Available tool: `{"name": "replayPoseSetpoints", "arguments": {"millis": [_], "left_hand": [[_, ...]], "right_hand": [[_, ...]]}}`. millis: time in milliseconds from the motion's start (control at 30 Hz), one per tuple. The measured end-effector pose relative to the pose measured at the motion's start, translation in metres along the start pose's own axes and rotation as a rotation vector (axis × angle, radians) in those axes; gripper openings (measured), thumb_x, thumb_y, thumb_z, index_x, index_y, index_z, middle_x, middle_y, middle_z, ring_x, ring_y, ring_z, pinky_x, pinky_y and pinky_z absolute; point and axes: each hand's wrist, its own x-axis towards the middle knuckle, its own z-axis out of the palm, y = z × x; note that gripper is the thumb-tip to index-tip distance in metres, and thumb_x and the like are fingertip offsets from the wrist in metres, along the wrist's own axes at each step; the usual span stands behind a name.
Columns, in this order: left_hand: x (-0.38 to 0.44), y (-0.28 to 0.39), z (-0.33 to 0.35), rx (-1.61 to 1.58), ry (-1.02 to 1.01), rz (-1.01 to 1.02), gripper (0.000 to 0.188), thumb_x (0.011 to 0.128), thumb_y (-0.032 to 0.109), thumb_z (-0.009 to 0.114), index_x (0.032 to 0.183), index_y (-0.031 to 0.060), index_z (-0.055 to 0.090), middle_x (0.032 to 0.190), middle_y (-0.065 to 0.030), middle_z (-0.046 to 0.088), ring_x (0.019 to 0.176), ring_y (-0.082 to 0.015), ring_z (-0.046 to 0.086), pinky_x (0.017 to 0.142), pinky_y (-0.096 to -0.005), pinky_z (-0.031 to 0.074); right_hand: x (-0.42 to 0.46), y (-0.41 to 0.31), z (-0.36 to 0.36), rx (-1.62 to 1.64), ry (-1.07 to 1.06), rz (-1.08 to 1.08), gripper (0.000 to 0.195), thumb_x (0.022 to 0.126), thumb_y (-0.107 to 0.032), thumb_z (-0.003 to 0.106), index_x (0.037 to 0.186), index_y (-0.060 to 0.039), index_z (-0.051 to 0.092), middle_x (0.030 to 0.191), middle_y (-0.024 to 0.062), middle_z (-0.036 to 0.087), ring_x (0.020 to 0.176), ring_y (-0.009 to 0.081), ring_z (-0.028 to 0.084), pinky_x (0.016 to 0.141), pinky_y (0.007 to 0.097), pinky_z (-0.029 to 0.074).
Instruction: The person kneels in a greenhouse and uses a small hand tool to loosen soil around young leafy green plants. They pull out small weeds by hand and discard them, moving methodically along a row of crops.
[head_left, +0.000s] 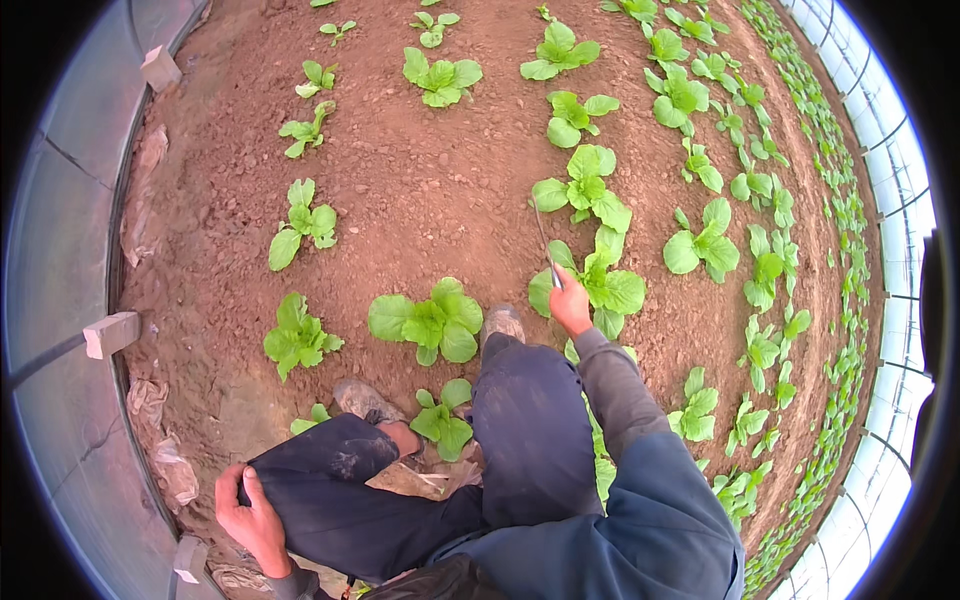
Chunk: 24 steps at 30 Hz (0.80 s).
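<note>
My right hand (571, 304) is closed around a slender, slightly curved metal hand tool (545, 236), whose exact kind I cannot tell. The tool points away from me, its tip by the leaves of a leafy green plant (587, 189). Just beneath the hand grows another leafy green plant (600, 281), partly covered by the hand and wrist. My left hand (253, 519) holds no tool; it rests on the dark trouser knee (262, 480), with thumb and fingers apart.
Between my shoes (501, 322) stands a leafy plant (426, 321), with a smaller plant (444, 420) close to my legs. Several planted rows cross the reddish soil (442, 202). Plastic greenhouse sheeting (67, 247) and blocks (112, 334) line the left edge; denser seedlings (847, 247) run along the right.
</note>
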Motion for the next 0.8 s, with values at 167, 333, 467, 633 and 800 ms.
{"name": "replayPoseSetpoints", "arguments": {"millis": [167,333,467,633,800], "left_hand": [[-0.013,-0.006,-0.011,0.032,0.056,-0.003,0.015,0.099,0.011,0.066,0.103,-0.0035,0.07,0.097,-0.0153,0.07,0.091,-0.0306,0.066,0.087,-0.0392,0.052],[-0.019,-0.013,-0.007,0.005,0.062,0.004,0.015,0.099,0.012,0.067,0.104,-0.0026,0.07,0.098,-0.0147,0.071,0.092,-0.0305,0.067,0.087,-0.0389,0.052],[-0.022,-0.017,-0.006,0.033,0.066,0.027,0.016,0.099,0.013,0.067,0.104,-0.0019,0.071,0.099,-0.0146,0.071,0.092,-0.0314,0.068,0.087,-0.0395,0.053],[-0.026,-0.018,-0.01,0.041,0.089,-0.002,0.016,0.099,0.014,0.067,0.104,-0.0012,0.071,0.099,-0.0148,0.071,0.092,-0.0325,0.068,0.087,-0.0403,0.053],[-0.028,-0.021,-0.009,0.04,0.098,0.027,0.017,0.099,0.015,0.068,0.105,-0.001,0.071,0.1,-0.0154,0.071,0.093,-0.0342,0.068,0.087,-0.0408,0.053]], "right_hand": [[-0.037,-0.025,-0.035,-0.052,-0.137,0.304,0.053,0.089,-0.007,0.055,0.141,-0.0106,0.067,0.11,0.0273,0.075,0.093,0.0365,0.076,0.083,0.0448,0.058],[-0.043,-0.016,-0.043,-0.018,-0.079,0.284,0.052,0.089,-0.009,0.056,0.14,-0.0076,0.066,0.111,0.0278,0.074,0.101,0.0399,0.074,0.091,0.0466,0.056],[-0.045,-0.012,-0.039,-0.031,-0.007,0.363,0.052,0.09,-0.01,0.056,0.141,-0.0072,0.066,0.113,0.0275,0.074,0.104,0.0397,0.074,0.093,0.0451,0.056],[-0.049,-0.017,-0.058,0.004,-0.06,0.328,0.053,0.09,-0.009,0.056,0.143,-0.0065,0.064,0.115,0.027,0.074,0.104,0.0389,0.074,0.093,0.0445,0.056],[-0.06,-0.011,-0.067,0.063,-0.015,0.282,0.054,0.09,-0.006,0.055,0.143,-0.0051,0.063,0.121,0.0267,0.073,0.108,0.0359,0.074,0.095,0.0421,0.056]]}}
